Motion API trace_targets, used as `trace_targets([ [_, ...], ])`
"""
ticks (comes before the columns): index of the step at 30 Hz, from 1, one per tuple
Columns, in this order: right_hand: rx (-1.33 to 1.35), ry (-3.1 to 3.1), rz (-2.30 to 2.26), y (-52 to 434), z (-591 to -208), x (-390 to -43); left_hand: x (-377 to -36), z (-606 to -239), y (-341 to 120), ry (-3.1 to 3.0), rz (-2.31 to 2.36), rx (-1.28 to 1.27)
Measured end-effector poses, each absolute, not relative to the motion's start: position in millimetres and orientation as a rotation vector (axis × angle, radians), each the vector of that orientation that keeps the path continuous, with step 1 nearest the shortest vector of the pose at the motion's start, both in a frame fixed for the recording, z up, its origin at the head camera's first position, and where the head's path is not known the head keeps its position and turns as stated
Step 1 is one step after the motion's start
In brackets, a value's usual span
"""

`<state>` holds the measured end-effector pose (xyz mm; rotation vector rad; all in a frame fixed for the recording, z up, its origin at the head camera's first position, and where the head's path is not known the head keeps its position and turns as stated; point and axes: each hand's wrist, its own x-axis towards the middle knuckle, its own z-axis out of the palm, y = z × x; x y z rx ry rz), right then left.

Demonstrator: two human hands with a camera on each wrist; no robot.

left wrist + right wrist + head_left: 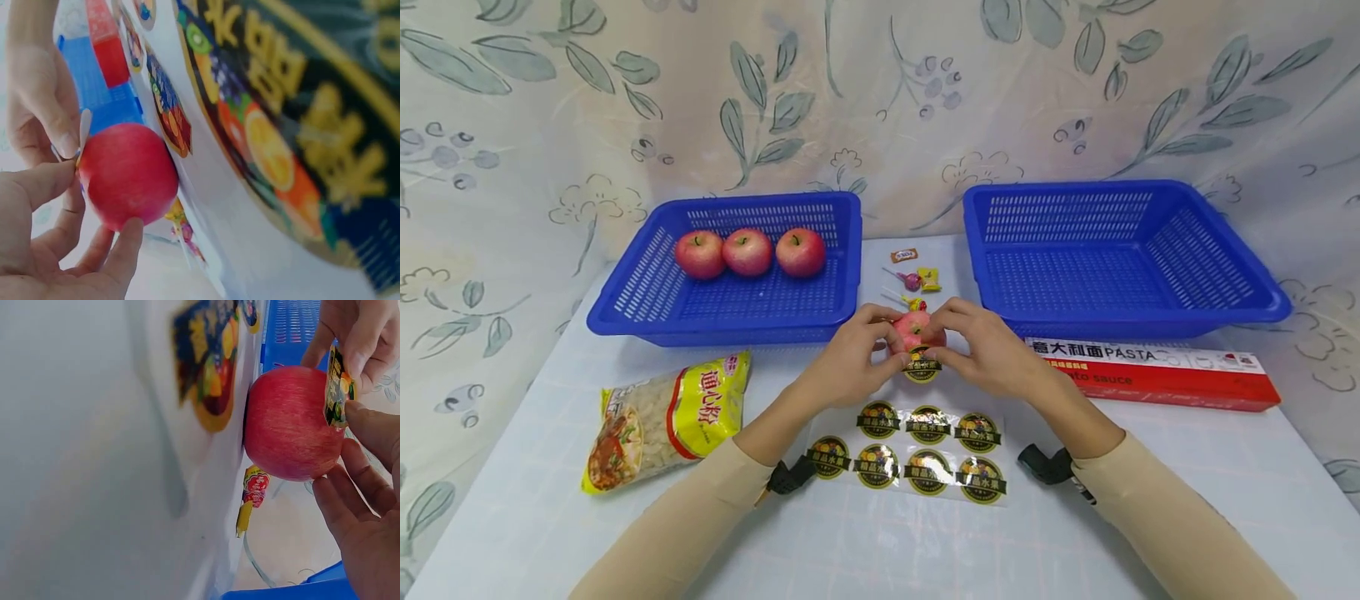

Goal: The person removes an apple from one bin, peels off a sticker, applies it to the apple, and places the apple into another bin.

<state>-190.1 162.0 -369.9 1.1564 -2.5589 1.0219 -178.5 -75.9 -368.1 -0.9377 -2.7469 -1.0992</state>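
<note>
A red apple [917, 327] rests on the table between both hands. A round black-and-gold fruit sticker [922, 365] stands at its near side, its upper part against the peel; one edge curls away, showing a white back [85, 130]. My left hand [863, 354] pinches one edge of this sticker, other fingers touching the apple's side. Opposite it, my right hand [992, 350] pinches the other edge; its fingertips [326, 494] lie along the apple. Nearer me lies a sheet [902, 433] bearing several matching stickers.
Three apples [748, 252] sit in the left blue basket [760, 333]; another blue basket [1075, 275] stands at right. Wrapped candies and lollipops [912, 282] lie between them. A yellow pasta bag [670, 421] is at left, a red-and-white pasta box [1157, 375] at right.
</note>
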Motion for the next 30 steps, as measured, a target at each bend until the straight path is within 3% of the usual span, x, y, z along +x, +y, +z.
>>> trace_targets([
  [23, 1.015, -2.597, 1.099, 153, -370, -193, -185, -367, -69, -2.703, -1.074, -0.799],
  [30, 1.131, -2.751, 0.992, 160, -369, -192, -184, -369, -72, -2.798, -1.009, -0.838],
])
